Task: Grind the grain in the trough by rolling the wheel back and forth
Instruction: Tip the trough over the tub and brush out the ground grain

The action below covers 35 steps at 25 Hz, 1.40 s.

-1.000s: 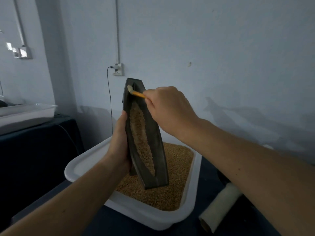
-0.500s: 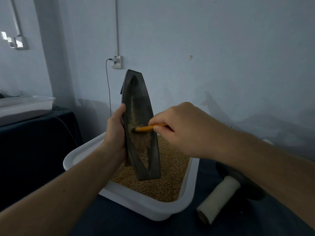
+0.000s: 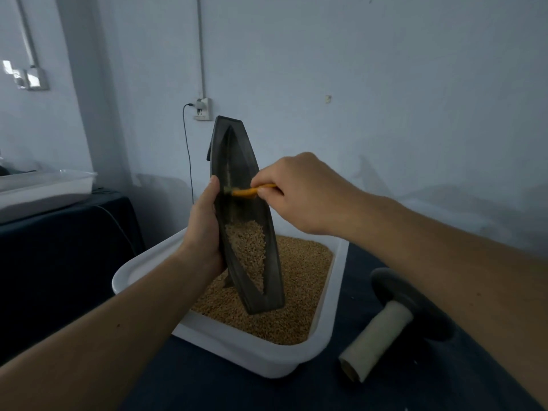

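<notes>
Nearest, on the dark blue cloth-covered worktop (image 3: 207,387), the grinding wheel (image 3: 394,315), a dark disc on a cream cylindrical handle, lay on its side at the right, apart from both hands. Just left of it sat a white rectangular plastic tub (image 3: 261,360) filled with golden-brown loose grain (image 3: 299,295). Over the tub the dark grey, boat-shaped trough (image 3: 237,161) stood tipped nearly upright, its lower end down at the tub's grain; whether it touched could not be told. Its narrow V-shaped channel was bare and dusty in the upper half, with a wedge of pale grain (image 3: 249,247) gathered in the lower half. The left hand (image 3: 204,229) gripped the trough's left edge, fingers curled behind it, thumb along the rim. The right hand (image 3: 305,194) pinched a small orange-handled brush (image 3: 252,191), its tip against the channel about midway up. Beyond, on the pale blue wall (image 3: 385,84), a white socket (image 3: 203,109) held a plug with a dark cable hanging; far left, a second white tray (image 3: 44,185) rested on a dark-draped table (image 3: 59,232).
</notes>
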Motion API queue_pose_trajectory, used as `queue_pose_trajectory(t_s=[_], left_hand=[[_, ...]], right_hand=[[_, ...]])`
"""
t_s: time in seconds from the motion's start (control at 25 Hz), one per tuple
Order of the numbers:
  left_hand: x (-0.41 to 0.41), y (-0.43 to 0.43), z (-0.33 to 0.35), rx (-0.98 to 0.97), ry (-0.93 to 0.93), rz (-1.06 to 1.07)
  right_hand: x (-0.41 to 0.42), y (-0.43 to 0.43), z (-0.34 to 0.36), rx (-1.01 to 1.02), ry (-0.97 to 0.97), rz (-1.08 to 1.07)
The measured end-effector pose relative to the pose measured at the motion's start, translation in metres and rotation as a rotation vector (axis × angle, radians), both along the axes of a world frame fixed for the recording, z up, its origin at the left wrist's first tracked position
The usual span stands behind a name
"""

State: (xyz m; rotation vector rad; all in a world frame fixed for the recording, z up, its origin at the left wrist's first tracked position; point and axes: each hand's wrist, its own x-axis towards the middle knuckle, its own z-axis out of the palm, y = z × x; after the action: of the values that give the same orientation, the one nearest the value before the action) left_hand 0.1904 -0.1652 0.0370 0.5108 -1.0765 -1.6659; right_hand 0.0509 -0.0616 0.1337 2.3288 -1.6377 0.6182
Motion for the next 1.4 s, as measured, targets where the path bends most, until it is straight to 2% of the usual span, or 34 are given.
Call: queue_pose_trajectory(t_s=[0.16,0.32,0.4,0.6,0.76,0.88,1.04,1.12,1.4], left_hand=[[0.005,-0.005,-0.002,-0.001,0.006,0.016],[0.002,-0.003,-0.002,-0.023,-0.065,0.05],[-0.001,-0.001,0.0,-0.048,-0.077,0.046],[-0.003,0.001,-0.001,-0.065,-0.05,0.048],[0.001,0.0,0.004,-0.046,-0.065,0.027],[0.002,-0.001,0.008,-0.028,-0.073,0.07],[0.001,0.0,0.01,-0.068,-0.141,0.065],[-0.002,0.002,0.012,-0.075,-0.142,0.055],[-0.006,-0.004,0.014,-0.098,-0.097,0.113]], right_hand=[[-0.002,0.017,-0.003,0.058,0.01,0.038],[0.001,0.007,0.015,-0.177,-0.071,-0.047],[0.006,-0.003,0.023,-0.219,-0.09,-0.084],[0.01,-0.007,0.01,-0.071,0.001,-0.024],[0.002,0.028,-0.014,0.103,0.13,0.081],[0.0,0.054,-0.02,0.126,0.232,0.09],[-0.006,0.051,-0.001,-0.035,0.136,0.057],[-0.006,0.04,0.003,-0.093,0.149,0.047],[-0.022,0.053,-0.021,0.164,0.18,0.114]])
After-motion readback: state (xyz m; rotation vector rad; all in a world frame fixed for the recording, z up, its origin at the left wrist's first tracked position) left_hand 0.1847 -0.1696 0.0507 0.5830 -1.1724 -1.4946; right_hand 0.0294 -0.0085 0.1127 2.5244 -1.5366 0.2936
